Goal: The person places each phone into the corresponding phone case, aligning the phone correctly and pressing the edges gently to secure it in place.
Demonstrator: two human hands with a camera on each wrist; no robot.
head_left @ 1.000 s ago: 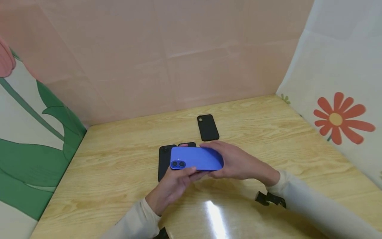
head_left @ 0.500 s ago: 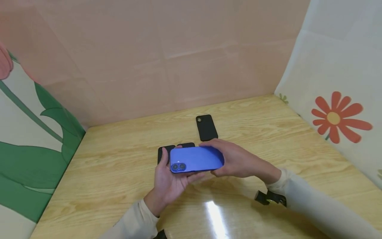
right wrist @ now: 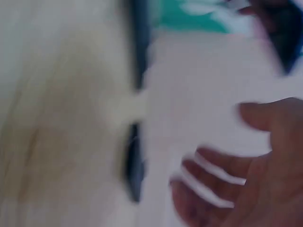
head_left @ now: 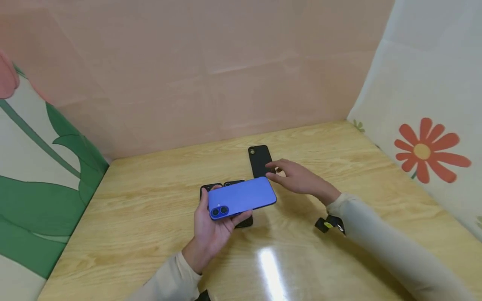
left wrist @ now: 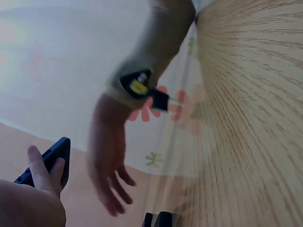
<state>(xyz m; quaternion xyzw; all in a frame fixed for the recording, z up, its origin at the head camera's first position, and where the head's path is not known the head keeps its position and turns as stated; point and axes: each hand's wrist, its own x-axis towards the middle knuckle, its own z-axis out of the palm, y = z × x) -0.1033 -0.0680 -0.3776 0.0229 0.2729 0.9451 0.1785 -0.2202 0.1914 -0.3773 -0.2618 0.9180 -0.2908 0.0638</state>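
A blue smartphone [head_left: 242, 196], back side up with two camera lenses at its left end, is held above the table by my left hand [head_left: 212, 230]. The thumb is at its left end and the fingers reach under and along its near edge. My right hand [head_left: 297, 175] is off the phone, fingers loosely bent with nothing between them. Its fingertips overlap the black phone case [head_left: 260, 159] in the head view. In the right wrist view the right hand [right wrist: 236, 175] shows thumb and fingers spread apart.
Two more black phone-shaped items lie under the blue phone: the left one [head_left: 205, 191] and the right one [head_left: 244, 222], both mostly covered. They rest on a wood-grain table [head_left: 150, 200]. A pink cloth [head_left: 226, 83] hangs behind, and a flowered cloth [head_left: 421, 83] on the right.
My right hand has let go of the blue phone's right end and moved up toward the black case. The phone has tilted, its right end higher, and stays in my left hand.
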